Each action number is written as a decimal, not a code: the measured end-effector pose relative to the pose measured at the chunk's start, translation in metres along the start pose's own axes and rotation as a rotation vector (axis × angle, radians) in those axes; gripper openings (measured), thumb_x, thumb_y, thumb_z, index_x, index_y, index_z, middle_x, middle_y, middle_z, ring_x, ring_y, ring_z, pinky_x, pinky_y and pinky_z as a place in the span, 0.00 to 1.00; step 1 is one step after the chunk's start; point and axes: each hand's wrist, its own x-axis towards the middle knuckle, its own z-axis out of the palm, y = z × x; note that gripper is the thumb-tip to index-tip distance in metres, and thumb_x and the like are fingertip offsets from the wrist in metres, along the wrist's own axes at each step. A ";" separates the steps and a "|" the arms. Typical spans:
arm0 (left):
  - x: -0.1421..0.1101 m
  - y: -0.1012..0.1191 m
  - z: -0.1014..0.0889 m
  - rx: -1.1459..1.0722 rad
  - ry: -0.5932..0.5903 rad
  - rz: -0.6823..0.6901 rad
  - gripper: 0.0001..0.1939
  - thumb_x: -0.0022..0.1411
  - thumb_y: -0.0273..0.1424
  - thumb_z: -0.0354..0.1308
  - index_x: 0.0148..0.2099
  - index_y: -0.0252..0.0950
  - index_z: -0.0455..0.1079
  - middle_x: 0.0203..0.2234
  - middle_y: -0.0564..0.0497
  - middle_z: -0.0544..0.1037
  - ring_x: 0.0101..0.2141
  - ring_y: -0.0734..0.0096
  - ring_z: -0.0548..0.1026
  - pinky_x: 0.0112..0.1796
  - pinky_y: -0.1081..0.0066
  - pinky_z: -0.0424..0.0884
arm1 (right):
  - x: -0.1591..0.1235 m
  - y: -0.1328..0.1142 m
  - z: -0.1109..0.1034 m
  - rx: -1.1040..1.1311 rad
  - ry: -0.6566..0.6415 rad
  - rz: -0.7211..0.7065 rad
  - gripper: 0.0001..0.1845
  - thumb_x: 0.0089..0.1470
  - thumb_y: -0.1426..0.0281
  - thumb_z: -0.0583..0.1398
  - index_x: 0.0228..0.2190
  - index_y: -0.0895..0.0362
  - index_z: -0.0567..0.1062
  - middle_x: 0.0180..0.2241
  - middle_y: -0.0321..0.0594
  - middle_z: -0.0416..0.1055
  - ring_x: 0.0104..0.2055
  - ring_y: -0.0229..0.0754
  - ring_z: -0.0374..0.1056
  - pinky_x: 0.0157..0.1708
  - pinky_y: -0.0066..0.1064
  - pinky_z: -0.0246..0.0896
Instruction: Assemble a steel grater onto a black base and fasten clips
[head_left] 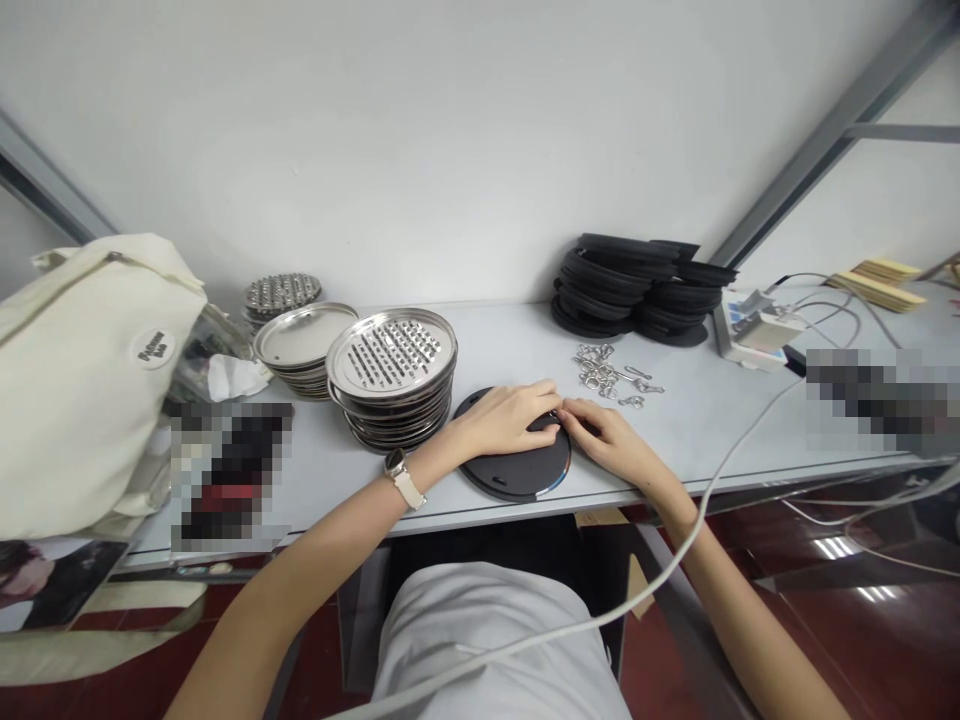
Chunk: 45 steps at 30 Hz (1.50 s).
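Observation:
A round black disc lies flat near the front edge of the table, with a thin shiny strip showing at its lower right rim. Across its top rests my left hand, fingers bent and pressed together near the right rim. My right hand meets it there, its fingertips pinched at the rim; whatever they hold is too small to make out. Just beyond lies a loose heap of small metal clasps and rings. Left of the disc stands a stack of round metal grater plates.
Further left are a stack of plain metal discs and another grater stack. Black round parts are piled against the wall. A power strip sits right, its white cable crossing my right arm. A cream bag fills the left.

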 end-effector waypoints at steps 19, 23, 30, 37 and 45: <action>0.000 -0.002 0.005 -0.006 0.015 -0.022 0.12 0.65 0.36 0.49 0.47 0.37 0.65 0.42 0.48 0.69 0.35 0.67 0.73 0.32 0.70 0.67 | 0.000 0.006 0.001 0.030 -0.003 0.014 0.16 0.62 0.66 0.50 0.25 0.56 0.68 0.24 0.36 0.66 0.28 0.40 0.61 0.31 0.30 0.55; 0.001 -0.003 0.008 -0.104 0.079 -0.003 0.17 0.63 0.34 0.51 0.53 0.37 0.57 0.48 0.44 0.68 0.44 0.62 0.73 0.39 0.67 0.70 | -0.002 0.007 0.001 0.029 0.006 0.036 0.17 0.61 0.66 0.50 0.22 0.56 0.66 0.23 0.36 0.64 0.27 0.39 0.60 0.30 0.30 0.54; 0.003 -0.008 0.013 -0.161 0.124 0.087 0.15 0.61 0.30 0.53 0.50 0.36 0.56 0.43 0.44 0.72 0.46 0.60 0.71 0.45 0.63 0.69 | -0.001 0.006 0.000 0.015 -0.021 0.029 0.18 0.63 0.64 0.49 0.24 0.57 0.68 0.25 0.38 0.68 0.29 0.41 0.63 0.31 0.31 0.55; 0.004 -0.006 0.010 -0.125 0.155 0.111 0.12 0.60 0.29 0.53 0.46 0.36 0.59 0.39 0.45 0.73 0.41 0.60 0.70 0.46 0.61 0.66 | -0.001 0.005 0.000 0.028 -0.026 0.045 0.18 0.63 0.64 0.49 0.24 0.57 0.67 0.24 0.37 0.66 0.28 0.39 0.61 0.30 0.30 0.55; 0.004 -0.006 0.012 -0.147 0.151 0.105 0.13 0.60 0.29 0.53 0.47 0.36 0.58 0.39 0.45 0.72 0.42 0.60 0.70 0.45 0.62 0.67 | -0.001 0.004 0.000 0.037 -0.017 0.048 0.19 0.62 0.63 0.49 0.23 0.57 0.67 0.23 0.37 0.65 0.27 0.39 0.61 0.29 0.29 0.55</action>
